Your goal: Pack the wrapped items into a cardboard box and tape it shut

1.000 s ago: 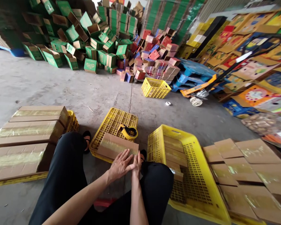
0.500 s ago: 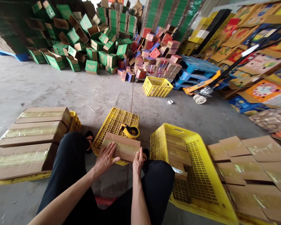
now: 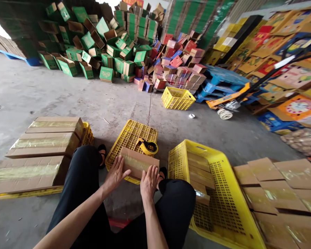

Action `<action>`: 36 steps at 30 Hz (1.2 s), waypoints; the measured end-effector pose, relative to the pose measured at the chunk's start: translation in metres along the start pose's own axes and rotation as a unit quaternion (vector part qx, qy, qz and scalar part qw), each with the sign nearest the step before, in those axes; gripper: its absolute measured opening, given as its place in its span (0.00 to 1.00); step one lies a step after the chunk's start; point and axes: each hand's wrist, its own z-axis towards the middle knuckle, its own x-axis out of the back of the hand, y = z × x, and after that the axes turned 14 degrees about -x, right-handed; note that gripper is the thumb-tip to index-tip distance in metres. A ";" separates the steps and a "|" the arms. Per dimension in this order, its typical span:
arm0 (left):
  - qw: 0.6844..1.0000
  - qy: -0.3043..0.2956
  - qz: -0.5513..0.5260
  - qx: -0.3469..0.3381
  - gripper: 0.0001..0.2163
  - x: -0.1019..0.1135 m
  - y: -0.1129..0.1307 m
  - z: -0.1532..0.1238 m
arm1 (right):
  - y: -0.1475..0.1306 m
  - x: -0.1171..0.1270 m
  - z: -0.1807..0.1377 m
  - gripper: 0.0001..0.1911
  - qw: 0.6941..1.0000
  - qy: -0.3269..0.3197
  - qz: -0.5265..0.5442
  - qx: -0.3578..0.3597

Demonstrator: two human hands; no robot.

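A small brown cardboard box with clear tape along its top lies on an upturned yellow crate in front of my knees. My left hand rests flat on the box's left end, fingers spread. My right hand presses the box's near right side with fingers stretched out. A yellow tape dispenser sits on the crate just behind the box.
A tilted yellow basket holding taped boxes stands at my right. Taped brown boxes are stacked at left and at right. Piles of green and red boxes, another yellow crate and a pallet jack lie beyond.
My left hand slid from the box's near right side to its left end. My right hand turned from edge-on to flat against the box. The view shifted slightly.
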 end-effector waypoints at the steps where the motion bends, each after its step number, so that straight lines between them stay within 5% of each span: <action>1: 1.000 0.004 -0.011 0.007 0.38 0.000 0.000 0.000 | -0.003 -0.002 -0.003 0.43 1.000 -0.012 -0.002 0.009; 9: 0.965 0.007 -0.166 0.203 0.37 0.016 -0.011 0.012 | -0.042 -0.025 -0.026 0.39 0.995 -0.073 -0.002 0.067; 18: 0.897 0.061 -0.338 0.279 0.43 0.030 -0.013 0.026 | -0.091 -0.055 -0.029 0.29 0.969 -0.119 -0.041 0.211; 24: 0.893 0.065 -0.372 0.246 0.38 0.033 -0.012 0.028 | -0.099 -0.056 -0.013 0.31 0.948 -0.132 -0.001 0.291; 28: 0.908 0.114 -0.337 0.222 0.38 0.022 -0.010 0.024 | -0.103 -0.051 -0.009 0.28 0.949 -0.156 0.019 0.275; 36: 0.977 -0.024 -0.182 0.112 0.34 0.007 -0.024 0.010 | -0.098 -0.030 -0.012 0.29 0.954 -0.155 -0.035 0.254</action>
